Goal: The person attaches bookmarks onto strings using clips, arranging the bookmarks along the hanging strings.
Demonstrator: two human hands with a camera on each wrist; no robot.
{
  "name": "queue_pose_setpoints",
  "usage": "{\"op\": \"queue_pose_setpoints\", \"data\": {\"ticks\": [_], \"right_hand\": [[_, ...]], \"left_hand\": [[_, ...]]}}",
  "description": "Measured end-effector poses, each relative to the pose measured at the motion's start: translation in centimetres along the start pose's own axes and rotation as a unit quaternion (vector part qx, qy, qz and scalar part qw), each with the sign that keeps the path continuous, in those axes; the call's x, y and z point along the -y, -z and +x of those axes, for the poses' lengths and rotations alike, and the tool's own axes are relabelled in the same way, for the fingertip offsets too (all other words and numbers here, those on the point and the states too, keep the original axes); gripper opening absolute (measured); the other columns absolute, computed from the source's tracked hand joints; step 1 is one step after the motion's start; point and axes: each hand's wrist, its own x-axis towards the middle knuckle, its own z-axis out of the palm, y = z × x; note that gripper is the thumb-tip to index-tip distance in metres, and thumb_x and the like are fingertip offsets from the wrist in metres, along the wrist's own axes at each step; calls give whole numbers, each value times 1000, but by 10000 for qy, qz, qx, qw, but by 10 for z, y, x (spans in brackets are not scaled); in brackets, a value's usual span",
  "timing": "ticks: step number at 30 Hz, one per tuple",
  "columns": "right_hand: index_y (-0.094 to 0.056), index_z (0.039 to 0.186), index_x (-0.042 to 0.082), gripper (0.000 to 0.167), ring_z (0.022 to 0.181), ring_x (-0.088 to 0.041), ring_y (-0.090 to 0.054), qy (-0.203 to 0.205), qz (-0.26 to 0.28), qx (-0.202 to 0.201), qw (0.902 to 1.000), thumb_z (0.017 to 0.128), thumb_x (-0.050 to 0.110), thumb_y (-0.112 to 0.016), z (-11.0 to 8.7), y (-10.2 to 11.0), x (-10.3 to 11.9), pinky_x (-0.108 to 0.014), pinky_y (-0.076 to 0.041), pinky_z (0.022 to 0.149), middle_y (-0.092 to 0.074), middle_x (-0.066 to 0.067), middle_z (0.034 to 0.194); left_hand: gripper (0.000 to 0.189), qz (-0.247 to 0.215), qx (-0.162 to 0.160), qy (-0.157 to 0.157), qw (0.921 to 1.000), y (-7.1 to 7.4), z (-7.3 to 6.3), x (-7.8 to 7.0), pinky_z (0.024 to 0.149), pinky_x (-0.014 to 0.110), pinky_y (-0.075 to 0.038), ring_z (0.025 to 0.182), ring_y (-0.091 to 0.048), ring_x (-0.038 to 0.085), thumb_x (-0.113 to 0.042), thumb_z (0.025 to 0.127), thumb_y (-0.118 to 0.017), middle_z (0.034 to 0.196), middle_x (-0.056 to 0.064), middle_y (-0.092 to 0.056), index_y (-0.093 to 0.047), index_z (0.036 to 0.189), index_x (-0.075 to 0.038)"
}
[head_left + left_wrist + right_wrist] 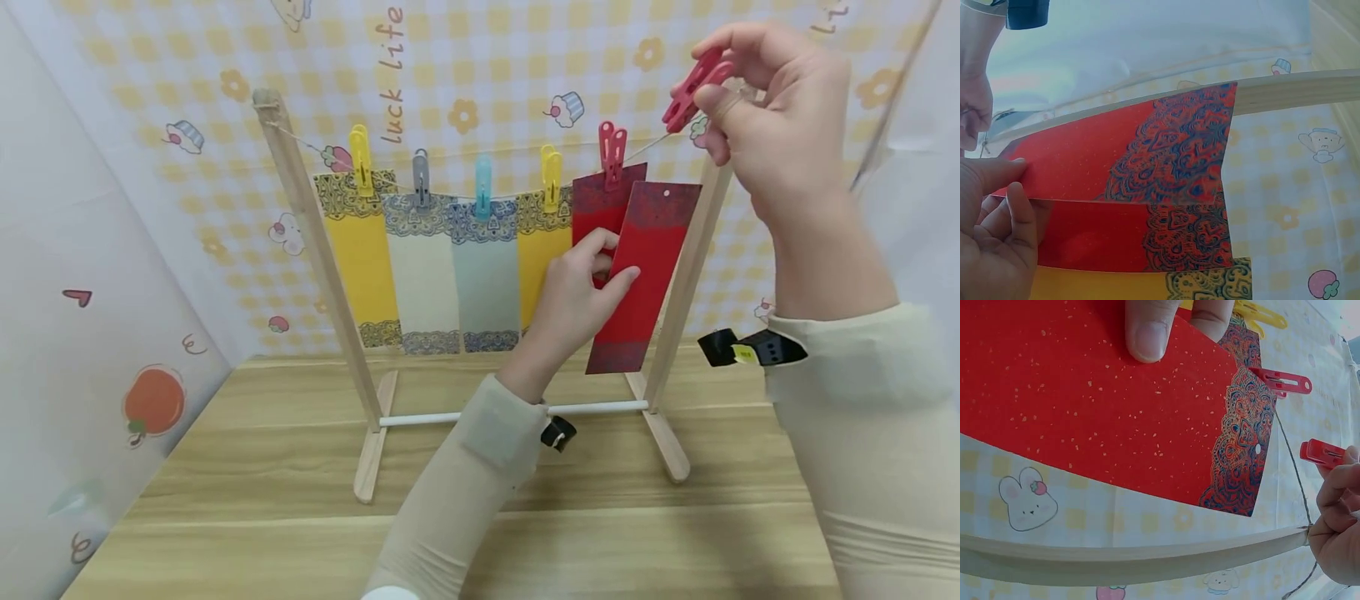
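My left hand (573, 287) pinches a red card (651, 267) by its left edge, thumb in front and fingers behind. The card tilts, with dark patterned ends and a small hole near its top. Up at the right end of the string (652, 146), my right hand (795, 117) pinches a red clothespin (697, 90) between thumb and fingers. Just behind the held card, another red card (592, 204) hangs from a red clothespin (612, 156). In the right wrist view, the pinched clothespin (1322, 453) is apart from the held card (1147, 412).
Left along the string hang a yellow card (360, 267), a cream card (427, 283), a pale blue card (487, 283) and another yellow card (536, 258), each under a clothespin. Wooden posts (315, 242) on feet, joined by a white rod (420, 419), stand on a wooden table (262, 500).
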Motion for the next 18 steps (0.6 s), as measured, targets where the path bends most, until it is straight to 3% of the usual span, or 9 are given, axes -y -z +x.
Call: {"op": "queue_pose_setpoints", "data": {"ticks": [6, 10, 13, 18], "right_hand": [[-73, 100, 2, 12, 41, -15, -40, -174, -364, 116, 9991, 90, -1, -67, 5, 3, 1, -15, -39, 45, -69, -6, 82], [-74, 103, 8, 15, 42, -13, -44, -296, -1075, 222, 9935, 92, 2, -65, 9, 7, 2, -15, -39, 46, -68, -1, 82], [-73, 105, 12, 17, 42, -11, -46, -385, -1527, 320, 9870, 93, 4, -64, 11, 9, 3, -14, -40, 46, -69, 3, 82], [-74, 106, 12, 19, 42, -12, -43, -631, -1642, 551, 9829, 93, 3, -63, 11, 13, 2, -15, -40, 45, -67, 3, 81]], "left_hand": [[31, 29, 16, 130, 9999, 0, 3, -4, 62, 13, -51, 75, -67, 10, -18, 93, -70, 100, 10, -75, -59, 119, -4], [30, -19, -37, 97, 9999, -2, 6, -6, 61, 12, -51, 69, -64, 7, -18, 93, -70, 97, 9, -76, -59, 118, -5], [31, -14, 11, 197, 9998, -2, 8, -8, 64, 11, -51, 74, -66, 7, -18, 94, -70, 100, 9, -76, -59, 119, -5], [31, 82, 169, 318, 9993, -6, 11, -8, 63, 11, -50, 72, -65, 8, -19, 95, -68, 100, 7, -76, -57, 121, -6]]}}
